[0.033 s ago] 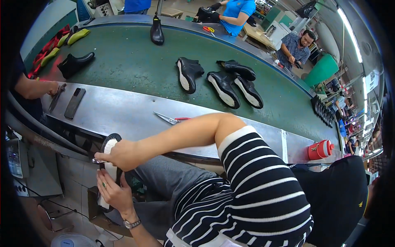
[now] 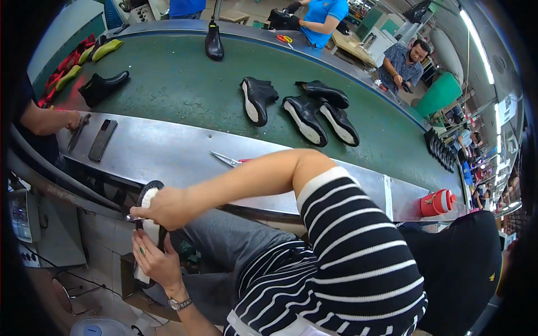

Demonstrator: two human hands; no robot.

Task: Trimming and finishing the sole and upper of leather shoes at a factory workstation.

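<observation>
Low on the left, a black boot (image 2: 149,197) is held with its white sole turned up. My left hand (image 2: 156,260), with a watch at the wrist and a ring, is wrapped round the boot's lower part, fingers lying across the sole. Over the sole's middle my right hand (image 2: 171,207) is closed in a fist. A small shiny metal piece (image 2: 133,217) sticks out beside its thumb; the rest of it is hidden in the fist. My right arm reaches across from the right, elbow raised over the metal table edge.
Scissors (image 2: 225,160) and a phone (image 2: 102,141) lie on the metal ledge (image 2: 168,143). Several black boots (image 2: 304,120) rest on the green belt (image 2: 185,95). A red jug (image 2: 437,203) stands at right. Another person's hand (image 2: 73,119) is at far left; a floor fan (image 2: 101,327) sits low.
My right hand and forearm have shifted up slightly, and the arm covers more of the scissors' red handle. My left hand and the boot look the same.
</observation>
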